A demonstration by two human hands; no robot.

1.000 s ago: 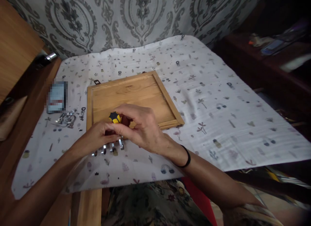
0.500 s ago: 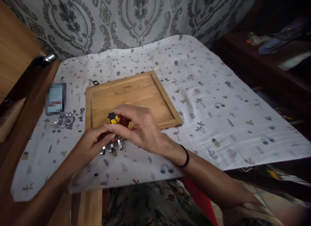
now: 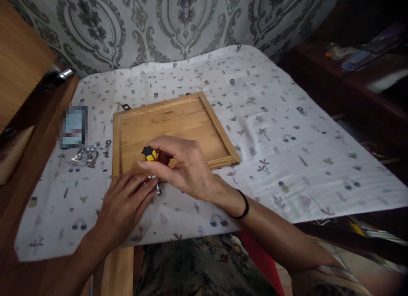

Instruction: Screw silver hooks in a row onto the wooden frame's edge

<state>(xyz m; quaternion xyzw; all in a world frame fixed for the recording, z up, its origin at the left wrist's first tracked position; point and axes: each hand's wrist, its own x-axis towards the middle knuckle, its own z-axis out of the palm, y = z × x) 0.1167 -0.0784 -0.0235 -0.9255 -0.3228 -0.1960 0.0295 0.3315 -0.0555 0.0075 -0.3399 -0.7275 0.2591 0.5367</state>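
Note:
A wooden framed panel [image 3: 165,125] lies on the patterned cloth in front of me. My right hand [image 3: 186,168] is closed around the yellow-and-black handle of a screwdriver [image 3: 149,153], held upright over the panel's near edge; its tip is hidden. Just left of it, my left hand [image 3: 126,202] lies palm down, with its fingers stretched over the near edge. Its fingertips come close to a shiny metal bracket [image 3: 159,189] beneath the screwdriver. The fingers cover that spot, so I cannot see what they press on.
Left of the panel lie a pile of loose metal hardware [image 3: 85,155] and a phone with a blurred screen [image 3: 74,127]. White printed cloth [image 3: 270,160] covers the table. A patterned curtain [image 3: 185,24] hangs behind, and a wooden cabinet [image 3: 24,54] stands at the left.
My left hand has moved down from the screwdriver handle and spread over the near edge, covering brackets that showed before. My right hand stays in place with the screwdriver.

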